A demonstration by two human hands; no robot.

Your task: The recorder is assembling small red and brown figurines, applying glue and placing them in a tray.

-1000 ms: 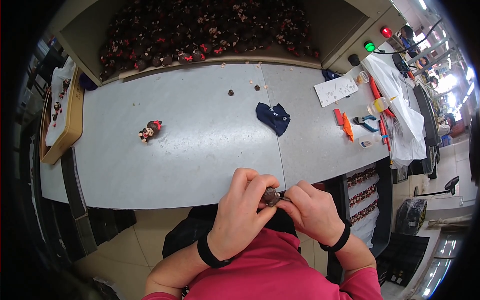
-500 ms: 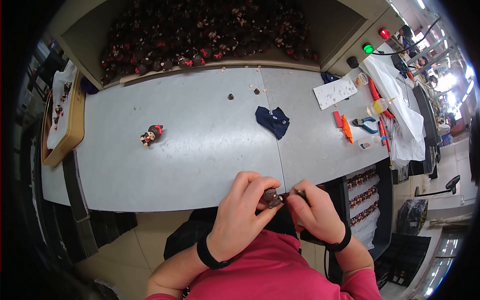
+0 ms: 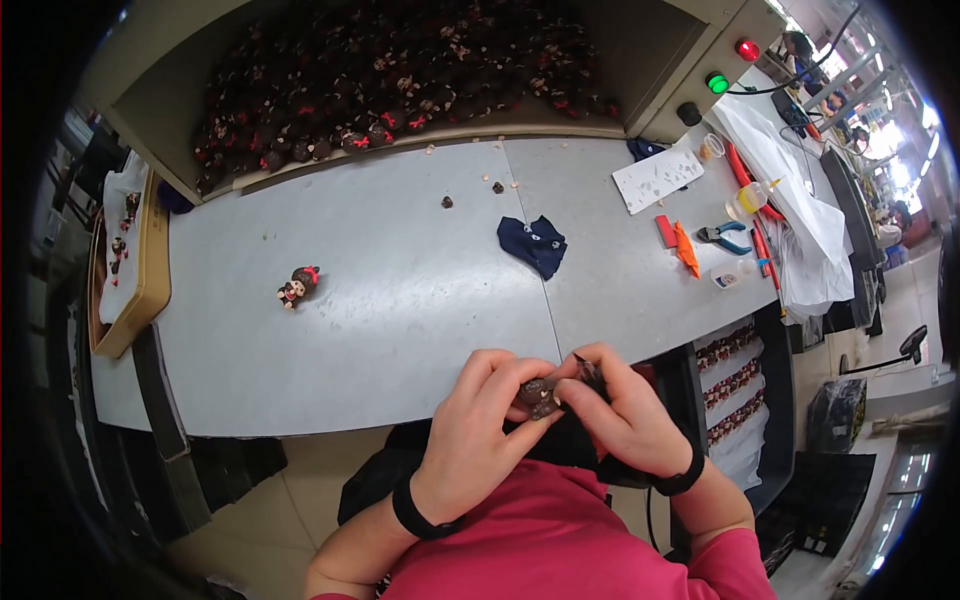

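Between the thumb and fingers of my left hand [image 3: 470, 420] is a small dark brown figurine [image 3: 538, 392] with a pale spot on it, held over my lap by the table's front edge. My right hand [image 3: 630, 420] is closed around a small dark pointed piece [image 3: 589, 374], whose kind I cannot make out. Its thumb and fingertips meet the right side of the figurine. Beyond my hands, a finished-looking brown figurine with a red bow [image 3: 299, 287] lies on the grey table [image 3: 400, 300].
A wide bin [image 3: 150, 120] heaped with brown figurines stands at the back. A navy cloth [image 3: 533, 246], two dark bits, blue-handled pliers [image 3: 725, 237], glue bottles and an orange piece [image 3: 685, 248] lie about. A tan box [image 3: 150, 285] is left; a figurine drawer [image 3: 735, 455] is lower right.
My right hand has come in to the left and now touches the figurine in my left hand. The dark piece in it shows more. The whole view has shifted slightly.
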